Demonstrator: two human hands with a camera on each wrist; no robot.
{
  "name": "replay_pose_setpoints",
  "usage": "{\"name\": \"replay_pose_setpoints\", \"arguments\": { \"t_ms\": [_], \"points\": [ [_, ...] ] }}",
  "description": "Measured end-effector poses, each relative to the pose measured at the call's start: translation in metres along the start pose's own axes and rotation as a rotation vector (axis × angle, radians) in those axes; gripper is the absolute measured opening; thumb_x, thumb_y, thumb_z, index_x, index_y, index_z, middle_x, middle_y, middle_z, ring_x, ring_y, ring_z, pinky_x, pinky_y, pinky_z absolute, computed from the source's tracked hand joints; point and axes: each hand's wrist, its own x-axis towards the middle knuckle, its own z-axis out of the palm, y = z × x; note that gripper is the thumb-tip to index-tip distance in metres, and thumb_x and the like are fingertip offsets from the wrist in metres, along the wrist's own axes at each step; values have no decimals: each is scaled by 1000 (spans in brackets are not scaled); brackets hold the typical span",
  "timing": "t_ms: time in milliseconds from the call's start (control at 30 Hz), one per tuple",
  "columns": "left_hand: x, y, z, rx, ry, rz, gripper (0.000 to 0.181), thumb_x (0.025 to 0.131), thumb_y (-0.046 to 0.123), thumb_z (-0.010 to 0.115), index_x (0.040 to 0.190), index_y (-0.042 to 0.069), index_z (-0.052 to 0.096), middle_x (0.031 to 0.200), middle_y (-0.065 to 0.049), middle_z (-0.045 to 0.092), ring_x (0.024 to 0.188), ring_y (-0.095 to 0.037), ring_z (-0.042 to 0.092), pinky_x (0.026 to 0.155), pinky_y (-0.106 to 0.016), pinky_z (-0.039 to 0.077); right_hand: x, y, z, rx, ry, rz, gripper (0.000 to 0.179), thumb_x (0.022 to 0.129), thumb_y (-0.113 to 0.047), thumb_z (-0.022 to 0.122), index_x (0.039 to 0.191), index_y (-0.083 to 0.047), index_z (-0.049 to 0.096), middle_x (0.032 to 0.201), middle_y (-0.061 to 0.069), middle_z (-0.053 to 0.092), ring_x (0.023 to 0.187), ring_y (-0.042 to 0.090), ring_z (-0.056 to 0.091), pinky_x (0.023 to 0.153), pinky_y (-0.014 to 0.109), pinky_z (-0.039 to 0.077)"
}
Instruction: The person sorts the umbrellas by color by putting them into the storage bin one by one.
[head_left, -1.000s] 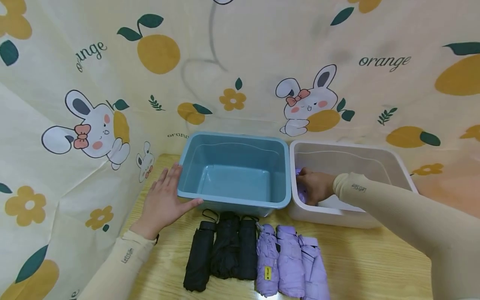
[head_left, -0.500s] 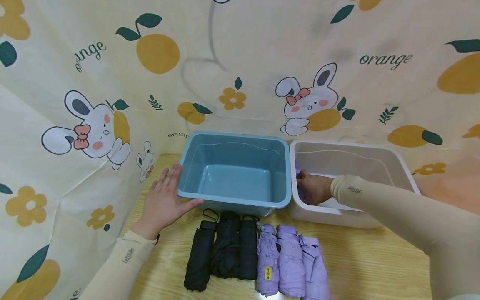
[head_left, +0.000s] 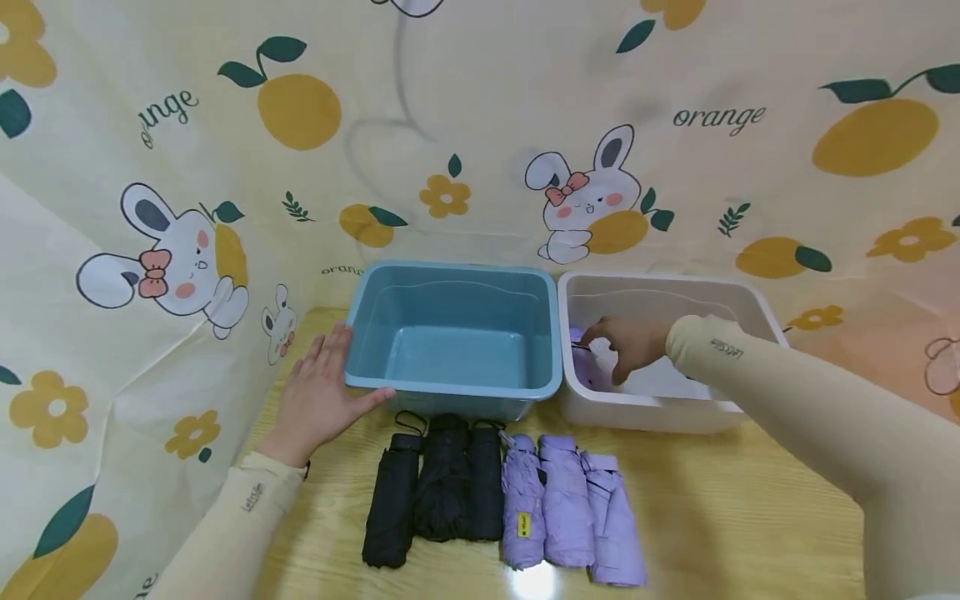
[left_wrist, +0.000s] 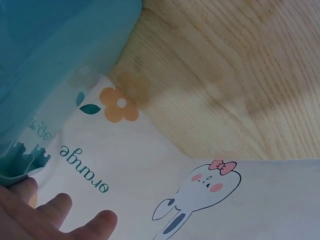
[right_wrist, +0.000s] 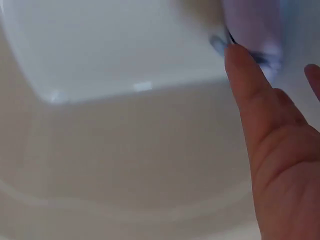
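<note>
Wooden table (head_left: pixel 712 500): in bin (head_left: pixel 652 414), purple umbrella (head_left: pixel 589 371) beside right hand (head_left: pixel 633 343), left hand (head_left: pixel 318 400) apart; both unclenched.

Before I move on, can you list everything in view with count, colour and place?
Blue bin: one, blue, on the table, left
Pale bin: one, beige-white, right beside the blue one
Black umbrellas: three, black, folded, in front of the blue bin
Lilac umbrellas: three, lilac, right of the black ones
Binned umbrella: one, lilac, pale bin's left side
Table: one, light wood, underneath
Backdrop: cream, rabbit-and-orange print, behind
Sleeves: two, cream, on both arms
Left hand: one, at blue bin's left edge
Right hand: one, inside pale bin
</note>
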Motion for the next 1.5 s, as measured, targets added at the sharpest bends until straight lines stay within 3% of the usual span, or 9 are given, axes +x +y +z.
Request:
{"name": "replay_pose_setpoints", "arguments": {
  "t_ms": [133,300,400,533,767,967,1167,1300,1500],
  "points": [
    [-1,2,-1,-4,-7,-2,117,78,79,61,158,3,23,162,-18,23,142,-50,24,105,-69,27,-45,-15,-20,44,129,68,76,74,-19,88,142,-12,54,143,19,47,117,43,58,76,45,58],
    [3,1,-2,-3,-2,4,117,79,79,60,158,2,22,161,-19,23,142,-51,25,105,-69,27,-105,-32,-26,26,310,4,75,75,-16,88,142,-13,53,141,14,48,117,35,59,83,47,56],
    [2,3,-2,-14,-12,7,117,80,78,59,158,1,20,161,-20,23,141,-52,24,105,-70,26,-139,-43,-9,5,410,-88,74,73,-13,90,139,-12,55,136,10,52,112,30,61,84,46,56],
    [-2,6,-4,-25,-41,7,117,81,78,59,159,2,16,161,-22,22,142,-52,22,104,-71,25,-170,-53,40,16,430,-150,75,74,-16,89,140,-13,54,135,6,51,109,25,61,82,42,56],
    [-3,3,-4,-14,-27,7,118,81,76,61,159,0,15,160,-24,23,141,-53,24,104,-71,26,-167,-48,137,7,378,-147,88,65,-21,90,143,-10,50,138,14,47,97,21,63,78,39,55],
    [-3,7,-4,-9,-40,11,118,81,76,60,159,0,14,161,-25,20,141,-53,22,105,-70,26,-154,-45,194,75,365,-126,98,60,-23,92,146,-10,47,144,23,39,87,24,66,67,32,54],
    [-3,8,-7,-10,-48,13,117,82,76,59,159,-1,13,161,-25,19,141,-53,21,105,-69,27,-143,-50,219,64,402,-137,104,58,-30,95,147,-8,46,149,24,34,92,24,64,73,35,56],
    [-3,8,-7,-4,-55,15,117,83,76,59,159,-1,13,161,-24,18,141,-54,21,106,-68,27,-137,-52,229,60,391,-128,108,57,-33,96,150,-10,44,153,24,30,84,18,62,68,31,55],
    [-4,7,-6,-4,-52,11,116,83,76,58,159,0,13,162,-23,17,142,-53,20,106,-69,26,-127,-51,245,3,424,-103,116,53,-43,96,150,-9,44,153,26,30,113,38,58,83,45,55]
  ]
}}
